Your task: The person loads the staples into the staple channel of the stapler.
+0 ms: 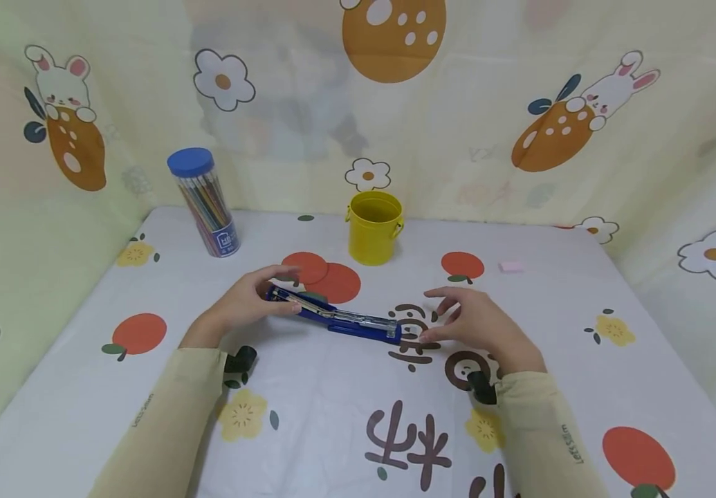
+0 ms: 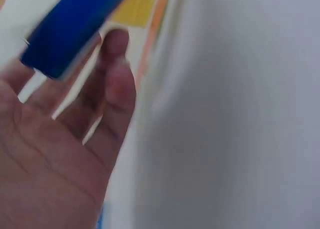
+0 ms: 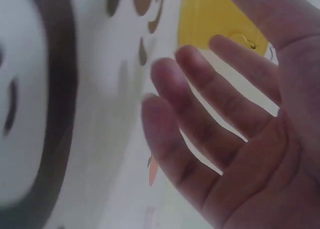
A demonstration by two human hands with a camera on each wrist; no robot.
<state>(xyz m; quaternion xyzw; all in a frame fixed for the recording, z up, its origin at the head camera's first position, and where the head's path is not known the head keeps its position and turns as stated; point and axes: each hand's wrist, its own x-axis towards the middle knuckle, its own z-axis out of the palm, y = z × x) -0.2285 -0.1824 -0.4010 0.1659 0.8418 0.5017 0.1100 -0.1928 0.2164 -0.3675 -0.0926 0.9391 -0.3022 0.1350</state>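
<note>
A dark-blue stapler with its silver metal inner strip (image 1: 366, 320) laid bare, the stapler (image 1: 335, 319) unfolded into a long shallow bend, is held at around the middle of the counter (image 1: 308, 415), between its left and right edges. The left hand (image 1: 247, 302) grips the end toward the counter's left edge, thumb on the near side and fingers beyond it. The right hand (image 1: 479, 321) is just beside the other end, its fingers spread apart, lightly curved and holding nothing.

The stapler should be fairly light but stiff along each arm, with play at the hinge, so held by one end it may swing or fold. The blue casing looks smooth and perhaps a little slippery; the metal edges could pinch skin. The safest hold is probably on the blue sides, one hand to each end, clear of the hinge and the bare strip.

Farther out, a yellow bucket with small side handles (image 1: 373, 238) stands near the middle of the far edge. A clear, blue-lidded cylinder of pencils (image 1: 207, 204) stands by the far left corner, and a small pale-pink block (image 1: 510, 267) lies toward the far right corner.
</note>
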